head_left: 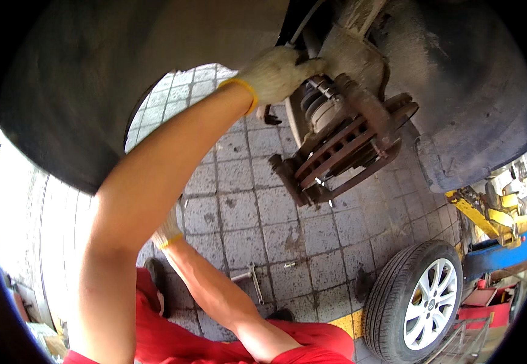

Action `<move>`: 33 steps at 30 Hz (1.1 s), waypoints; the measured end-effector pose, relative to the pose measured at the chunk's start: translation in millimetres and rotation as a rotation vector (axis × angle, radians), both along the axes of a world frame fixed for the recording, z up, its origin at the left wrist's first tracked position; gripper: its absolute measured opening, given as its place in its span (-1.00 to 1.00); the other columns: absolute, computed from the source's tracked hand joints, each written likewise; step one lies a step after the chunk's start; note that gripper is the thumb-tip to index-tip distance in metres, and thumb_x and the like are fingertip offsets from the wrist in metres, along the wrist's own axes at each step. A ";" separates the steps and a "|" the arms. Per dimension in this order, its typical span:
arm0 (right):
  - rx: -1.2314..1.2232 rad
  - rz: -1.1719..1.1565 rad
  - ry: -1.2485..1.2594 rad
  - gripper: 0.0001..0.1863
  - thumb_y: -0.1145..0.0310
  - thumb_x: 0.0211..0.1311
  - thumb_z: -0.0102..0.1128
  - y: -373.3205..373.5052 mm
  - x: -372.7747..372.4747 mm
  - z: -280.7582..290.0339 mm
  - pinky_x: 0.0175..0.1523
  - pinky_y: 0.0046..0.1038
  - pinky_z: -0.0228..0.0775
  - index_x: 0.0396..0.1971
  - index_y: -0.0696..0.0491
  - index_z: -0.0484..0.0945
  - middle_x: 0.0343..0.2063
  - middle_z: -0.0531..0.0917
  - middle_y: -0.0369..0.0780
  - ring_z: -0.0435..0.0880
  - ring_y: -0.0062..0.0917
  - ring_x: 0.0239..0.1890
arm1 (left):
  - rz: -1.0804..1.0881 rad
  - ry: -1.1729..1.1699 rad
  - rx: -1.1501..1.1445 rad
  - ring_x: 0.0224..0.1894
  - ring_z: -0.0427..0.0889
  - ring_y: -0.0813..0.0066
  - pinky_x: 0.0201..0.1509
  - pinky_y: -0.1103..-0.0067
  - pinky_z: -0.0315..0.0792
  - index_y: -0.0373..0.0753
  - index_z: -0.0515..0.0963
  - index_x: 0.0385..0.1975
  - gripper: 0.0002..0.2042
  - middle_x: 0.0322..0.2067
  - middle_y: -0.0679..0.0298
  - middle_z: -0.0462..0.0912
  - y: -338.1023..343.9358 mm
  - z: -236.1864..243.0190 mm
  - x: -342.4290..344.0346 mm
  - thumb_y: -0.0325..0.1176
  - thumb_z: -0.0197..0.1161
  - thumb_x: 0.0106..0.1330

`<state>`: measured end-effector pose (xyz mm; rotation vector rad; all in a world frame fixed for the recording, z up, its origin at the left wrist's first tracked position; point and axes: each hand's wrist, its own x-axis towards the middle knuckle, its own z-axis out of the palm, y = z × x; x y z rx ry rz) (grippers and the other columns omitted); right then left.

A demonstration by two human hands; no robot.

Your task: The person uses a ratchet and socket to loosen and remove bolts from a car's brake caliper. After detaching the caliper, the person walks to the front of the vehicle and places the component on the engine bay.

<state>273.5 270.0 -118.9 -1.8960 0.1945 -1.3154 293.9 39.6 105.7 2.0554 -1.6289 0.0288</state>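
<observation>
I see room between the brake (343,144) and wheel (391,298); left hand (278,74) at the brake's upper edge, right hand (166,233) partly behind left forearm (172,142), both finger spreads I cannot tell

- Left hand (278,76) and right hand (166,233): knitted cloth gloves (265,74), matt and grimy, with ribbed-looking fabric cuffs (252,91).
- Brake assembly (363,141): rusted metal, rough and dull.
- Bellows (313,100) just beside it: matt, ribbed, rubber-like.
- Wheel-arch panel (458,91): dull, scuffed, dusty; material unclear.
- Floor (233,176): rough, matt, stone-like tiles, stained.
- Wrench (255,284) near a tile edge: smooth, shiny metal.
- Tyre (385,297) beside the floor's painted stripe (356,324): matt, grooved rubber.
- Wheel rim (427,308): smooth, glossy, metallic.
- Trousers (175,340): soft, matt cloth.
- Lift arm (473,212): painted metal, worn.
</observation>
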 end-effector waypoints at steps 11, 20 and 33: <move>0.816 -0.025 0.554 -0.41 -0.11 0.44 0.24 -185.1 -36.7 -77.9 -0.41 -0.28 0.58 0.09 0.17 0.57 -0.34 0.75 -0.20 0.71 -0.40 -0.49 | 0.089 0.446 0.034 -0.05 0.66 0.21 0.14 0.41 0.51 -0.32 0.61 0.16 -0.43 -0.12 -0.01 0.72 49.1 19.1 -3.8 0.14 0.13 0.55; 0.753 0.336 0.443 -0.34 -0.13 0.45 0.11 -35.0 -32.1 32.5 0.16 -0.10 0.57 0.23 0.15 0.43 -0.03 0.73 0.03 0.74 -0.08 0.00 | 0.187 0.188 -0.063 -0.46 0.63 0.30 -0.31 0.34 0.54 -0.48 0.62 -0.01 -0.39 -0.51 0.08 0.59 34.5 -0.6 8.2 0.13 0.19 0.52; 0.567 -0.167 0.449 -0.54 -0.07 0.53 0.12 -204.5 -33.9 -84.9 -0.39 -0.30 0.54 0.00 0.08 0.57 -0.39 0.70 -0.22 0.71 -0.44 -0.44 | 0.125 0.334 0.062 -0.42 0.55 0.40 -0.14 0.37 0.57 -0.43 0.62 0.02 -0.34 -0.43 0.12 0.64 33.9 29.6 -26.5 0.22 0.14 0.52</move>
